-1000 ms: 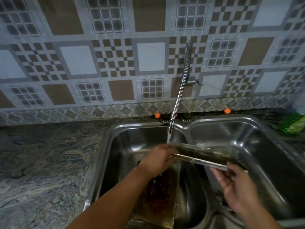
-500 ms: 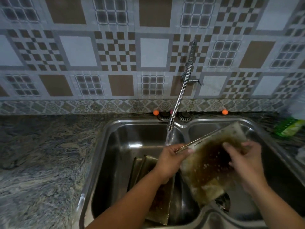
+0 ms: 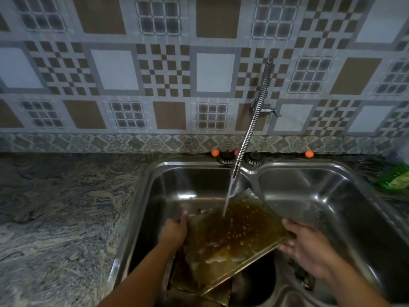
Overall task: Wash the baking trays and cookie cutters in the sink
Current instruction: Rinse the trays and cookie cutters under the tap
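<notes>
A brown-stained baking tray [image 3: 234, 238] is held tilted over the left basin of the steel double sink [image 3: 155, 173]. My left hand [image 3: 174, 231] grips its left edge. The tray's right edge is held by my right hand [image 3: 307, 249]. Water runs from the flexible metal faucet [image 3: 254, 120] onto the tray's upper middle, and soapy brown water pools at its lower end. Under the held tray, another dirty tray [image 3: 177, 271] leans in the left basin, mostly hidden. No cookie cutters can be made out.
A marbled stone counter [image 3: 62, 218] stretches to the left of the sink. The right basin [image 3: 321, 196] holds dark debris near its drain [image 3: 305, 278]. A green packet [image 3: 396, 178] lies on the counter at the far right. Patterned tiles cover the wall behind.
The tray swung from the divider leftward into the left basin and now lies flatter under the water stream. My right hand shifted from the tray's face to its right edge.
</notes>
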